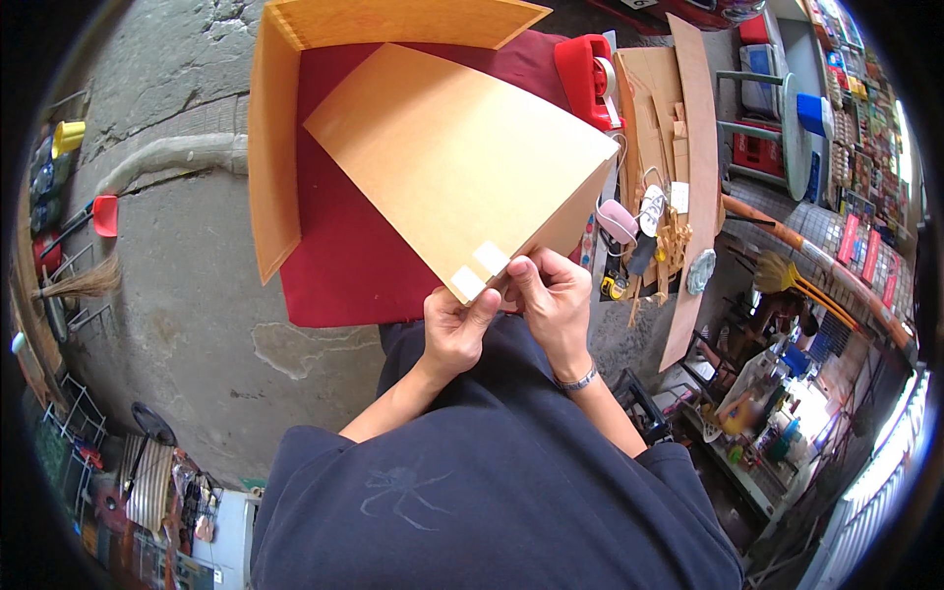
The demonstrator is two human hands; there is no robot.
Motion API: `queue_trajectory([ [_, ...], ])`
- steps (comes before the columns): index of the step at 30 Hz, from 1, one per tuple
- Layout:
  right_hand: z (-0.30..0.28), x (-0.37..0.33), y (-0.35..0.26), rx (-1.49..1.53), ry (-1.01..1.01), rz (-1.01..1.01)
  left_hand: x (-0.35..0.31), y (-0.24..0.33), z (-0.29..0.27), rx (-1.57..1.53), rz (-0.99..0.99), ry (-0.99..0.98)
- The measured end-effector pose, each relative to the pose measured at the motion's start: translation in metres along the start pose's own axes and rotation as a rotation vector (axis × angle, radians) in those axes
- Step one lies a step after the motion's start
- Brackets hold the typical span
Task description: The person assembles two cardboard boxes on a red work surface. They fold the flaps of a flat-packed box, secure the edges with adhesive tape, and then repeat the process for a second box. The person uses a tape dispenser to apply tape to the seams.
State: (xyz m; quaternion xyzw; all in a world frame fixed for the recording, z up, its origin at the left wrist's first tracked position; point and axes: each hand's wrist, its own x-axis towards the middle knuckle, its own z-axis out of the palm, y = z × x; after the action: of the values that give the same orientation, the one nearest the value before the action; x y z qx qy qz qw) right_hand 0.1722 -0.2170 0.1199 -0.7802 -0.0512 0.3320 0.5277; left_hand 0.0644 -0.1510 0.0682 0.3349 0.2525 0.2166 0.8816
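Observation:
A tan wooden panel [462, 147] lies slanted over a dark red surface [339, 246], with a second face [565, 221] folding down along its right edge. Two short white strips of tape [489, 258] sit at its near corner. My left hand [452, 332] pinches that corner between thumb and fingers, beside the lower strip. Just to the right, my right hand [553, 300] is closed on the edge, its thumb close to the upper strip. The fingertips beneath the panel are hidden.
An L-shaped pair of tan panels [275, 147] stands upright at the far left of the red surface. To the right are a red tape dispenser [585, 84], a pink roll-like object [618, 221], a yellow tape measure [614, 286] and wood strips [654, 108].

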Motion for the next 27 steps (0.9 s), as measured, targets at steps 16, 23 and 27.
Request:
queue_trajectory([
  [16, -0.03, -0.008, -0.009, -0.672, 0.126, -0.759, 0.002, -0.002, -0.002, -0.114, 0.004, -0.04],
  [23, -0.012, 0.002, -0.042, -1.163, -0.16, -0.832, 0.002, -0.009, -0.013, -0.064, 0.011, -0.103],
  [27, -0.007, 0.005, -0.045, -1.161, -0.172, -0.824, 0.004, -0.015, -0.022, -0.142, 0.036, -0.173],
])
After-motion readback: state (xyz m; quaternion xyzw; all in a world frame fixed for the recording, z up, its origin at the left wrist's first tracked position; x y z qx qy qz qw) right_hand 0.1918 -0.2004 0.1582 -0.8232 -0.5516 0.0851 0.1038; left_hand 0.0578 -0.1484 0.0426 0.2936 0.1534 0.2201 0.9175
